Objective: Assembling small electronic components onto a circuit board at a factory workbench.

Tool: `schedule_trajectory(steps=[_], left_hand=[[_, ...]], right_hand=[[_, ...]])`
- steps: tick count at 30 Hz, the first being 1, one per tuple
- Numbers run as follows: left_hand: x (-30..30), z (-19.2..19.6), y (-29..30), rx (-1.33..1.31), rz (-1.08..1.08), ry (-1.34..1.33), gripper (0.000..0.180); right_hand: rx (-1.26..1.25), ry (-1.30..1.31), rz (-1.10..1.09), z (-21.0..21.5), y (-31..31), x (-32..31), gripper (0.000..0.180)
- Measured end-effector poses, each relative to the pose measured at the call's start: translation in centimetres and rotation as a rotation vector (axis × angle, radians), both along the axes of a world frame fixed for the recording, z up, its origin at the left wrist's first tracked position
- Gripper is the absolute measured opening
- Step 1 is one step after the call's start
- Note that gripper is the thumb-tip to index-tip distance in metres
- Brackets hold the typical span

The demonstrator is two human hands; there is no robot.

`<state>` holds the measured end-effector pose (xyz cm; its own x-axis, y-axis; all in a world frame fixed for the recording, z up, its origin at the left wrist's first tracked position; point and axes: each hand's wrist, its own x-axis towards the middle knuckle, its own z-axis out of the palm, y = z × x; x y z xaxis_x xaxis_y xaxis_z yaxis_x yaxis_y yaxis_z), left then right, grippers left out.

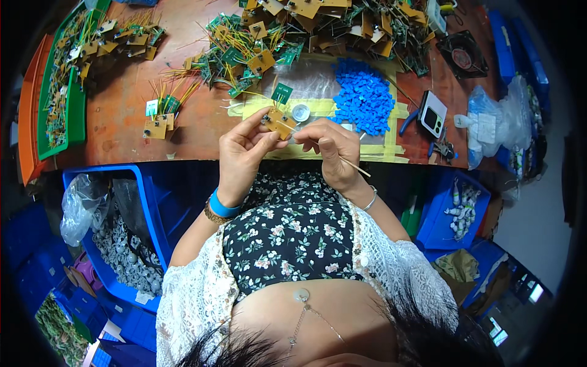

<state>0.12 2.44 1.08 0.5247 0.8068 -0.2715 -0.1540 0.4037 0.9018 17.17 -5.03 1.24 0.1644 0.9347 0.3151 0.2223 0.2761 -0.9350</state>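
Note:
My left hand [243,148] grips a small tan circuit board [279,122] by its left edge, above the near edge of the table. My right hand [330,148] pinches a thin wooden stick [354,167] whose tip reaches to the board. A small round white pot [300,112] sits on the table just beyond the board. A heap of small blue parts [364,96] lies to the right of the pot. A green board [282,93] lies just behind the tan one.
Piles of tan and green boards with yellow leads [293,30] cover the back of the brown table [122,104]. A green tray [58,92] stands at the left. A blue bin [122,232] of grey parts sits below left, another blue bin [455,211] below right.

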Motion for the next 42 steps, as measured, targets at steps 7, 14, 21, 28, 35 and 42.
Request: schedule_trajectory(steps=[7, 14, 21, 28, 35, 42], left_hand=[[0.0, -0.2, -0.3, -0.043, -0.011, -0.051, 0.045], [0.1, -0.3, -0.3, -0.032, 0.006, -0.084, 0.044], [0.0, -0.1, -0.2, 0.136, 0.156, -0.045, 0.045], [0.1, -0.7, -0.4, 0.139, 0.103, -0.072, 0.044], [0.4, -0.6, -0.5, 0.128, 0.056, -0.049, 0.043], [0.6, -0.5, -0.5, 0.051, -0.070, -0.014, 0.039]], right_hand=[[0.023, -0.002, 0.003, -0.6, 0.3, -0.3, 0.050], [0.109, -0.160, 0.018, 0.2, 0.2, -0.1, 0.032], [0.024, -0.088, -0.287, -1.1, -0.5, 3.3, 0.011], [0.072, -0.887, -0.423, -3.1, 1.7, 5.8, 0.020], [0.019, -0.824, -0.457, -2.7, 2.2, 5.1, 0.019], [0.226, -0.377, -0.235, 1.0, 1.9, 0.2, 0.024]])
